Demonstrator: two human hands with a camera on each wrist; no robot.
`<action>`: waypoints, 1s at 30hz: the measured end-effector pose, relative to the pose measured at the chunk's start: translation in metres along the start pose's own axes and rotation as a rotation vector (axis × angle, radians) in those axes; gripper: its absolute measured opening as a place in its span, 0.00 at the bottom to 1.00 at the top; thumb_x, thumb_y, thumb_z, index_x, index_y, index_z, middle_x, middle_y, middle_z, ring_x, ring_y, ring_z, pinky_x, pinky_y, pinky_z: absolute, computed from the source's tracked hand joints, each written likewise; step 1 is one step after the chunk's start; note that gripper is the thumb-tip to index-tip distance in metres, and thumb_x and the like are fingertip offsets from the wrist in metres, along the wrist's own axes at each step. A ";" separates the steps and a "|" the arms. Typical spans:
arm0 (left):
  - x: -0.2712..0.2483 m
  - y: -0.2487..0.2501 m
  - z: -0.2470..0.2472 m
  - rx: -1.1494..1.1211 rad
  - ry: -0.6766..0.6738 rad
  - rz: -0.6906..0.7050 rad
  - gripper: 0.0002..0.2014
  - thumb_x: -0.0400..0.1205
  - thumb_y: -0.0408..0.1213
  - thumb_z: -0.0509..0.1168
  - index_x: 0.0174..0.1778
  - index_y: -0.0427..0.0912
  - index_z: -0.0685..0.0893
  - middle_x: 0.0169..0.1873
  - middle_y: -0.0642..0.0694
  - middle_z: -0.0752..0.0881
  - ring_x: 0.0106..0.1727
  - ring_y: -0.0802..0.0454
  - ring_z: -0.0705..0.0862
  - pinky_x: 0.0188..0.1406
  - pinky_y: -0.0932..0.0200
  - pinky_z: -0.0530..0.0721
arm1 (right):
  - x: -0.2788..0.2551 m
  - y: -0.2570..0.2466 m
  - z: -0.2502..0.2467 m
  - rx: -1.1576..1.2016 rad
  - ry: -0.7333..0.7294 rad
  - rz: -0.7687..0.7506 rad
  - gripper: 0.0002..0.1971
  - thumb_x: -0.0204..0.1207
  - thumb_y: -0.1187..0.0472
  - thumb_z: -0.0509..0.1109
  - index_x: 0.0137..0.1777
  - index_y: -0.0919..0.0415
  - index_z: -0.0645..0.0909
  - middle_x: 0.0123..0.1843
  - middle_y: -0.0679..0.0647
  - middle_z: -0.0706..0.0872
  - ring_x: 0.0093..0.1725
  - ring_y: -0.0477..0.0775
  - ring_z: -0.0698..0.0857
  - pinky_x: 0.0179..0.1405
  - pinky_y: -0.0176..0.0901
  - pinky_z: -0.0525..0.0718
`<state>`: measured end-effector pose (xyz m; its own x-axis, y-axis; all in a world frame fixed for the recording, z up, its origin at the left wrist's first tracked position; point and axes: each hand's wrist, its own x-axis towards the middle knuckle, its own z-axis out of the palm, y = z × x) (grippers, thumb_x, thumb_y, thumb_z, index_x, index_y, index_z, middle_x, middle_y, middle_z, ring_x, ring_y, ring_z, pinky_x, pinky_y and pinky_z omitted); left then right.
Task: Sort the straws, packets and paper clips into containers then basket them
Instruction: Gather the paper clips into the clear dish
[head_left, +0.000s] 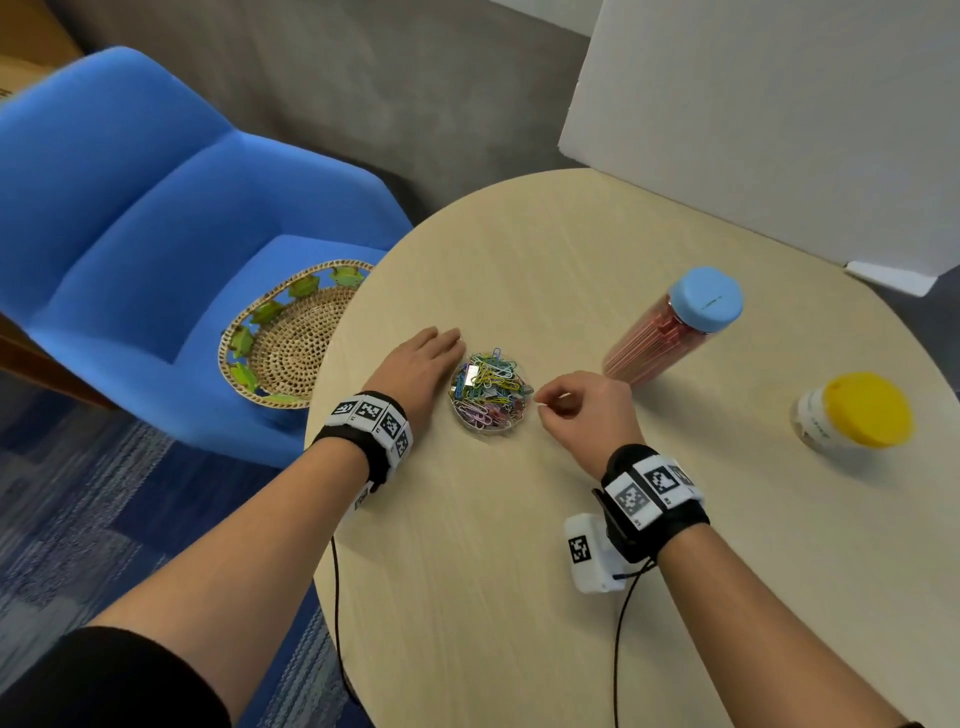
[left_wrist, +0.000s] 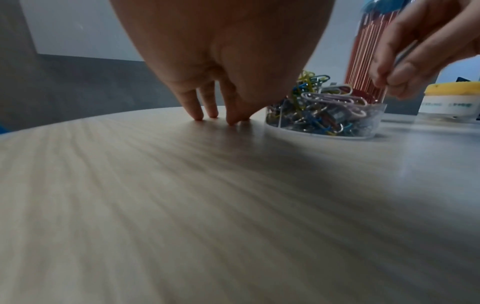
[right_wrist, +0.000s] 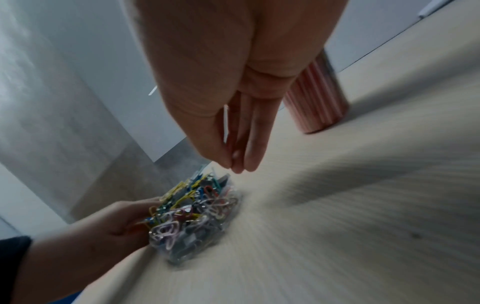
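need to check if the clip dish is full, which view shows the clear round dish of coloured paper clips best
The head view: the clear round dish of coloured paper clips is seen from above, whole, heaped. The left wrist view shows its side wall and the clips piled above the rim; the right wrist view shows it blurred.

Office lounge or meeting corner.
Suggested by round wood-grain table (head_left: 571, 291), blue upholstered armchair (head_left: 130, 218), patterned blue carpet (head_left: 78, 519), grey walls, white partition board (head_left: 779, 114).

paper clips (head_left: 488, 387): heaped in clear round dish | straws (head_left: 652, 338): pink, in blue-lidded jar | yellow-lidded jar (head_left: 852, 415): upright
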<state>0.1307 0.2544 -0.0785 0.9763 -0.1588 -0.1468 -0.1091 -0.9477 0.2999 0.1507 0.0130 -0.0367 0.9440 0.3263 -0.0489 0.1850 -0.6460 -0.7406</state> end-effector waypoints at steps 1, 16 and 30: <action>0.000 -0.001 0.000 -0.016 0.014 -0.019 0.32 0.78 0.23 0.61 0.81 0.40 0.67 0.82 0.43 0.65 0.81 0.40 0.62 0.80 0.51 0.60 | -0.003 0.006 -0.002 -0.017 0.010 0.040 0.10 0.69 0.71 0.76 0.38 0.53 0.89 0.38 0.47 0.90 0.35 0.43 0.89 0.42 0.33 0.87; -0.020 0.009 -0.021 -0.314 0.124 -0.468 0.07 0.81 0.35 0.70 0.50 0.39 0.93 0.47 0.43 0.92 0.50 0.45 0.88 0.55 0.58 0.83 | -0.069 0.017 0.017 -0.634 -0.382 0.154 0.37 0.79 0.39 0.65 0.85 0.49 0.59 0.88 0.52 0.51 0.86 0.57 0.54 0.81 0.55 0.63; -0.031 0.031 -0.027 -0.283 0.102 -0.439 0.07 0.84 0.41 0.67 0.48 0.42 0.88 0.47 0.44 0.79 0.49 0.47 0.79 0.48 0.57 0.75 | -0.071 0.019 0.016 -0.658 -0.447 0.200 0.49 0.72 0.32 0.69 0.87 0.45 0.48 0.89 0.46 0.40 0.87 0.56 0.46 0.81 0.67 0.61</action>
<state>0.1024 0.2377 -0.0389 0.9335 0.2772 -0.2275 0.3549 -0.8050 0.4754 0.0824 -0.0117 -0.0579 0.8040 0.3164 -0.5035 0.2782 -0.9484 -0.1519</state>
